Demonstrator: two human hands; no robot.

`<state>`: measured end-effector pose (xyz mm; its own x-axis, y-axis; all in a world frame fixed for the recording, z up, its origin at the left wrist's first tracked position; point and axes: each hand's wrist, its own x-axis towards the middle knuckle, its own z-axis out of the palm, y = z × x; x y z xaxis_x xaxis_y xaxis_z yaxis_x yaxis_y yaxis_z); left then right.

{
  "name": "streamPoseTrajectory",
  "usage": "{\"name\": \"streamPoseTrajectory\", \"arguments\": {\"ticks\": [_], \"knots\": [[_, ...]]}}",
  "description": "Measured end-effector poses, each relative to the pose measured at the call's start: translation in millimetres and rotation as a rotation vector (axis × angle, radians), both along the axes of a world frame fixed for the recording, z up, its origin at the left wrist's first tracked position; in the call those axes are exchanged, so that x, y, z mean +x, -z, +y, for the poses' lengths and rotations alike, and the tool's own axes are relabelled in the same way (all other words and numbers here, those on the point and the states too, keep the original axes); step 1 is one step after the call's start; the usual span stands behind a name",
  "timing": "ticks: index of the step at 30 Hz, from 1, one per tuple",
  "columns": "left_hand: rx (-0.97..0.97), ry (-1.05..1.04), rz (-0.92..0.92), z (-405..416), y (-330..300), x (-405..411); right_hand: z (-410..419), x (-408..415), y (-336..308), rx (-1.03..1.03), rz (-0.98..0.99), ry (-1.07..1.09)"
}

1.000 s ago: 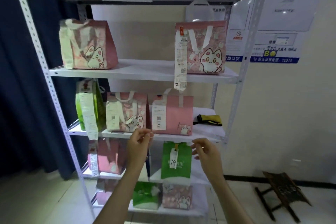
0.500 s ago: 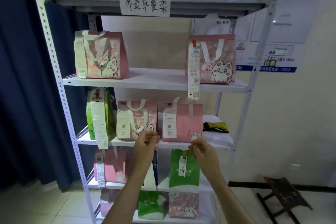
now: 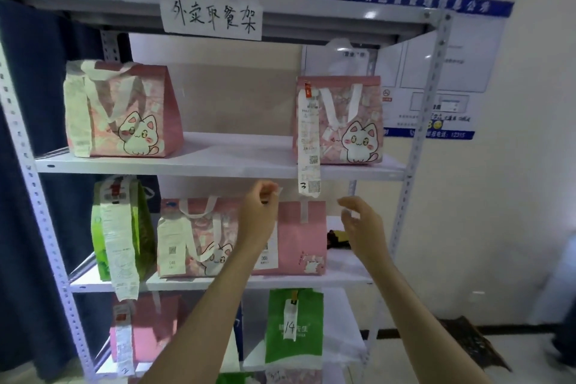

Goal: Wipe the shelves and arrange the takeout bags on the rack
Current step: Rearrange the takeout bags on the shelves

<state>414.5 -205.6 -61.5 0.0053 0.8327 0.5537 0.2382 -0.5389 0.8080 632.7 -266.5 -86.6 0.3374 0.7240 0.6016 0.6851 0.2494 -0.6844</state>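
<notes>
While both bare hands hovered in front of the second shelf of the white perforated-steel rack point(image 3: 420, 140), the step in hand looked to be squaring up the plain pink fabric takeout bag point(image 3: 300, 237) that stood upright at the middle of that shelf. The left hand point(image 3: 260, 212) was raised before the bag's top left corner with its fingers curled in toward the thumb; something small and pale showed at the fingertips, possibly the bag's handle or a slip, but it could not be told what, nor whether it was truly pinched. The right hand point(image 3: 361, 221) hung apart from the bag at its upper right, fingers loosely bent and spread, holding nothing.

To do this well, the right hand would have needed to close on the bag's right edge so that both sides moved together, keeping the bag upright and its front label facing out. The neighbouring pink cat-print bag point(image 3: 193, 237) stood touching it on the left, so any shift ought to have been small and straight. The long white receipt point(image 3: 308, 140) dangling from the upper shelf's cat-print bag point(image 3: 343, 121) hung just above the hands and could easily have been snagged. The dark and yellow cloth point(image 3: 338, 238) lay on the same shelf to the right.
</notes>
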Motion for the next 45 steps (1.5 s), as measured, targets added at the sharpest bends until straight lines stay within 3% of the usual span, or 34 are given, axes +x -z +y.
{"name": "streamPoseTrajectory", "arguments": {"ticks": [4,8,15,23,31,37,45], "knots": [[0.135,-0.126,0.25,40,-23,38,37,50,-18,0.025,-0.189,0.11],[0.148,-0.127,0.376,75,-38,68,67,91,-34,0.006,-0.214,0.153],[0.081,-0.07,0.239,106,-53,108,108,126,-60,-0.035,-0.051,0.119],[0.088,-0.191,0.007,117,-55,107,125,119,-59,0.046,-0.139,0.091],[0.067,-0.247,0.118,131,-53,86,127,93,-47,0.093,-0.303,0.189],[0.016,-0.151,0.167,138,-53,79,124,93,-35,0.136,-0.28,0.161],[0.059,-0.184,0.139,112,-43,64,94,81,-26,0.145,-0.204,0.088]]}}
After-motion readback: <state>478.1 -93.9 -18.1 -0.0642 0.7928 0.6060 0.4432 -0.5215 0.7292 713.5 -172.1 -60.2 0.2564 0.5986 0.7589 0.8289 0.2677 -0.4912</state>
